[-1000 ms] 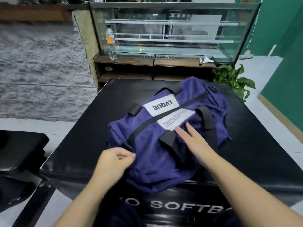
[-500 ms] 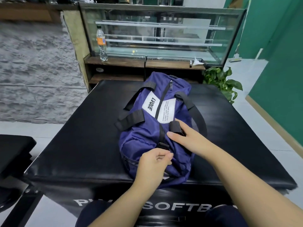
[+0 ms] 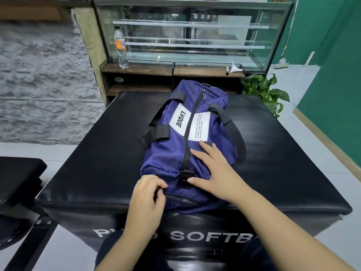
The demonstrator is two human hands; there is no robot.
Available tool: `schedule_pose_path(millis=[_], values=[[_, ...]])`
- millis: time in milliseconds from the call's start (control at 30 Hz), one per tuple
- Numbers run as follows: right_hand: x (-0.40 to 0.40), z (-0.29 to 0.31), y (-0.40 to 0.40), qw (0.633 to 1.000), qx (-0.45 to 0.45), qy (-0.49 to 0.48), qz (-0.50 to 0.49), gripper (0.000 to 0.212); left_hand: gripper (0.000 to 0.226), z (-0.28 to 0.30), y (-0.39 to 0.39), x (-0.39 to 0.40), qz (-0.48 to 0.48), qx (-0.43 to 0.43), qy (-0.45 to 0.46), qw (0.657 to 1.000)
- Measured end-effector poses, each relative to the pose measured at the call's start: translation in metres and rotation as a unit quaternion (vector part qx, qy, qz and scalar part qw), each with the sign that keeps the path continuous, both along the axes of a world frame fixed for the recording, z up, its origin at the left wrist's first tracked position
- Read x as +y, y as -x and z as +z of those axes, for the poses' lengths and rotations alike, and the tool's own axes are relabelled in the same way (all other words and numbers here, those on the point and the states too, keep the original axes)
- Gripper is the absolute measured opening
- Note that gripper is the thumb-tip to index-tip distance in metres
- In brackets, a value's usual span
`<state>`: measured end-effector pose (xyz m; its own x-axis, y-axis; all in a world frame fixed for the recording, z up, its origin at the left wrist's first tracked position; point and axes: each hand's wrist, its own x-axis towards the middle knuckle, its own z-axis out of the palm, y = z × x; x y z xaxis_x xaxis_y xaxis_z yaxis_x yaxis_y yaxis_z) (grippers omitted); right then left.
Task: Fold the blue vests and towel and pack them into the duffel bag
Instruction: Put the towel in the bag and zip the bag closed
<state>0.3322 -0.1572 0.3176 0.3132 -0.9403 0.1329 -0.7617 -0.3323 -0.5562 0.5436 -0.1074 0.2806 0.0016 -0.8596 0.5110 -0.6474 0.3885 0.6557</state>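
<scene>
The blue duffel bag (image 3: 172,153) lies lengthwise on the black padded box (image 3: 97,163), its top zip closed with the pull at the far end. It has black handles and a white LVQUE label. My right hand (image 3: 213,171) rests flat on the bag's near top, fingers spread, thumb beside the black buckle tab (image 3: 184,179). My left hand (image 3: 147,196) is curled at the bag's near left corner, thumb and forefinger pinching the fabric there. No vests or towel are in sight.
A glass display case (image 3: 191,36) stands behind the box, with a plastic bottle (image 3: 120,47) on its wooden shelf. A potted plant (image 3: 267,92) is at the back right. A black bench (image 3: 17,178) sits to the left.
The bag has been turned from lying across the box to pointing away from me. My right hand has flattened on its top and my left hand has shifted to the near left corner.
</scene>
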Motion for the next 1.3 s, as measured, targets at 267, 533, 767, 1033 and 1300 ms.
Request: schedule_pose_path(millis=[267,533,767,1033,1300], values=[[0.002,0.003,0.001,0.998,-0.006,-0.061,-0.006,0.073,0.034,-0.017,-0.015,0.001,0.122,0.122,-0.198,0.965],[0.012,-0.002,-0.012,0.981,0.088,0.169,-0.035,0.038,0.015,-0.021,-0.02,0.007,0.11,0.081,-0.249,0.959],[0.014,-0.001,-0.023,0.957,0.176,0.23,-0.016,0.029,0.023,-0.017,-0.022,0.008,0.102,0.082,-0.226,0.965],[-0.003,0.062,-0.025,0.991,-0.053,0.111,-0.051,0.026,0.023,0.008,-0.027,0.004,0.097,0.035,-0.147,0.984],[-0.018,0.092,-0.036,0.982,-0.148,0.064,-0.104,0.029,0.045,0.036,-0.003,0.011,0.036,-0.094,-0.06,0.993]])
